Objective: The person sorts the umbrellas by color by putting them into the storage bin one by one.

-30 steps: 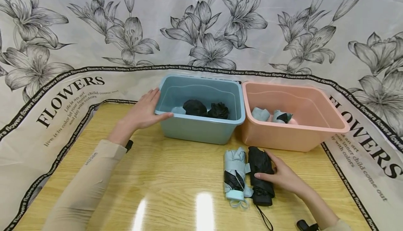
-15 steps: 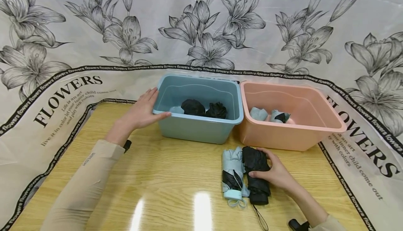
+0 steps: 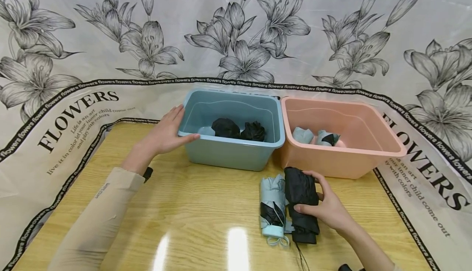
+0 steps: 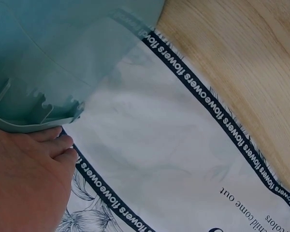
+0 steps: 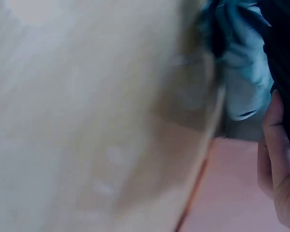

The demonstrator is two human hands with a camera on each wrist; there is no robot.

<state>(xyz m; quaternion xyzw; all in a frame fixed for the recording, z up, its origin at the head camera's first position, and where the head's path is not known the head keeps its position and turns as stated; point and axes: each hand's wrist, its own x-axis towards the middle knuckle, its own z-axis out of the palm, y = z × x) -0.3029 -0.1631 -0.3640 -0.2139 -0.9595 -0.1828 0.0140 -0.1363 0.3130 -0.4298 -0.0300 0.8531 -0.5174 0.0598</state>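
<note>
My right hand (image 3: 326, 202) grips a black folded umbrella (image 3: 300, 189) from its right side, thumb across the front. In the right wrist view the same black umbrella (image 5: 285, 58) fills the upper right edge, with fingers (image 5: 279, 140) against it. A light blue folded umbrella (image 3: 273, 199) with a black patch lies just left of it on the table. My left hand (image 3: 162, 135) rests on the left end of a blue bin (image 3: 228, 152), its fingers extended along the side and its thumb at the front rim. The left wrist view shows that hand (image 4: 29, 179) at the rim.
Two dark bundles (image 3: 225, 128) lie inside the blue bin. A pink bin (image 3: 343, 160) stands against its right side, holding two light blue bundles (image 3: 303, 135), one with a black patch. Behind hangs a flower-printed cloth (image 3: 155, 58), which also borders the wooden table (image 3: 177, 209).
The right hand has closed its grip on the black umbrella and seems to have lifted it slightly. The left hand stays at the blue bin's rim.
</note>
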